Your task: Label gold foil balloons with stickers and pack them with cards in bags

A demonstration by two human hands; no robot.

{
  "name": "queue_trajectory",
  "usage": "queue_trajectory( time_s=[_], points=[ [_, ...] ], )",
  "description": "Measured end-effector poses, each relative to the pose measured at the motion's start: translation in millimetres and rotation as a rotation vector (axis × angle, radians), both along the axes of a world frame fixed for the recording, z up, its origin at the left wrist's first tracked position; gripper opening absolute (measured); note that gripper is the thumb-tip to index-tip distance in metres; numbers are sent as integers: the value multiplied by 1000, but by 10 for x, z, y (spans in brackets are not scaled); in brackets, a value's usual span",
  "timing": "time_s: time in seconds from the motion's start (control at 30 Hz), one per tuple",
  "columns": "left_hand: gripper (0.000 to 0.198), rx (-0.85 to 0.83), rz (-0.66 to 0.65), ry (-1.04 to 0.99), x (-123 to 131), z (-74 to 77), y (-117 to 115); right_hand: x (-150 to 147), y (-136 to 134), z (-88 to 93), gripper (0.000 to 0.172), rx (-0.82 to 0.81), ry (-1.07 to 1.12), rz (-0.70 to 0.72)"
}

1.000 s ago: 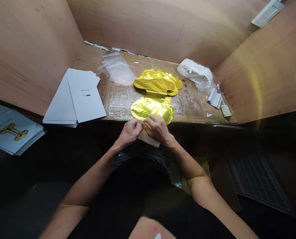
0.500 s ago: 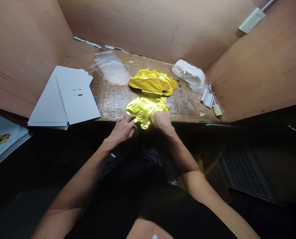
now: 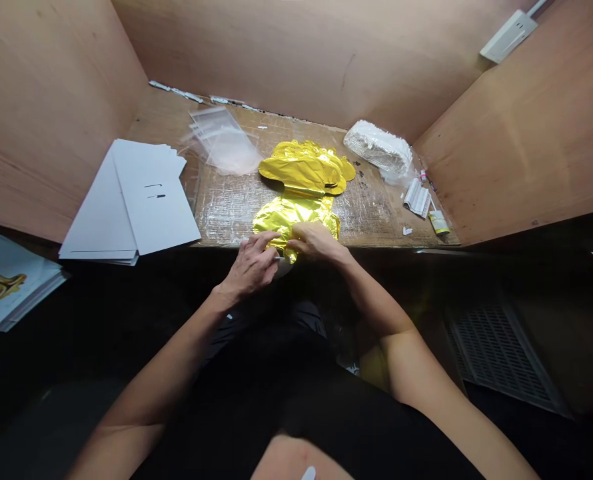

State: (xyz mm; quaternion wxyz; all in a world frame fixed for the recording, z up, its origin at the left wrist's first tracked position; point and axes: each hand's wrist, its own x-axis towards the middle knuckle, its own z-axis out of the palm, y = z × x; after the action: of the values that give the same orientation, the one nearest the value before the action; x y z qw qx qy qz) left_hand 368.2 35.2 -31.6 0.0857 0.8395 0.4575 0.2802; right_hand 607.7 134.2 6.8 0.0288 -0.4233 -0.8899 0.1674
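A shiny gold foil balloon (image 3: 292,212), flat and creased, lies at the table's front edge with its near tip hanging over. My right hand (image 3: 319,241) is closed on the near part of this balloon, fingers bent inward. On the left side, my left hand (image 3: 252,264) is closed at the balloon's near edge, its fingertips against the foil. A thin whitish sliver (image 3: 278,258) shows beside the left fingers; its kind is unclear. Just beyond lies a pile of flat gold foil balloons (image 3: 296,172), touching or joined to the near one.
Clear plastic bags (image 3: 226,141) lie back left, near white printed sheets (image 3: 156,217). More printed sheets (image 3: 6,283) are at far left. A plastic-wrapped white bundle (image 3: 379,148), a folded paper (image 3: 417,198) and a small yellow-labelled container (image 3: 439,223) sit right. Wooden panels (image 3: 276,53) enclose the table.
My right hand has shifted left and turned inward over the balloon's near tip, closer to my left hand. The left hand has moved slightly right. The view has tilted a little.
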Motion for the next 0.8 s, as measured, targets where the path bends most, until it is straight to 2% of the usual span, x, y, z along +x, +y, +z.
queue_trajectory(
  time_s=[0.1, 0.23, 0.33, 0.4, 0.5, 0.57, 0.6, 0.67, 0.73, 0.8],
  points=[
    [12, 14, -6, -47, -8, -15, 8, 15, 41, 41, 30, -61, -31, 19],
    [12, -25, -66, -75, -29, -35, 19, 46, 96, 95, 25, -99, -17, 40],
    [10, -49, -49, -93, -26, -27, 15, 42, 112, 116, 28, -98, -19, 80],
    [9, -41, -56, -107, -10, -17, 18, 23, 116, 127, 33, -159, 12, 77],
    [9, -42, -151, -69, 43, -9, 62, 12, 187, 178, 33, -266, 75, 92],
    [9, -83, -200, -3, 77, -16, 121, 76, 339, 282, 29, -310, 88, 76],
    [10, -115, -204, 19, 84, -22, 153, 143, 451, 365, 28, -297, 98, 11],
    [11, -185, -201, -1, 60, -31, 210, 343, 708, 585, 29, -178, 140, -226],
    [13, -255, -201, -110, -17, -24, 235, 570, 911, 814, 37, 24, 209, -468],
    [14, -326, -160, -273, -124, 8, 220, 705, 946, 954, 42, 204, 282, -598]
  ],
)
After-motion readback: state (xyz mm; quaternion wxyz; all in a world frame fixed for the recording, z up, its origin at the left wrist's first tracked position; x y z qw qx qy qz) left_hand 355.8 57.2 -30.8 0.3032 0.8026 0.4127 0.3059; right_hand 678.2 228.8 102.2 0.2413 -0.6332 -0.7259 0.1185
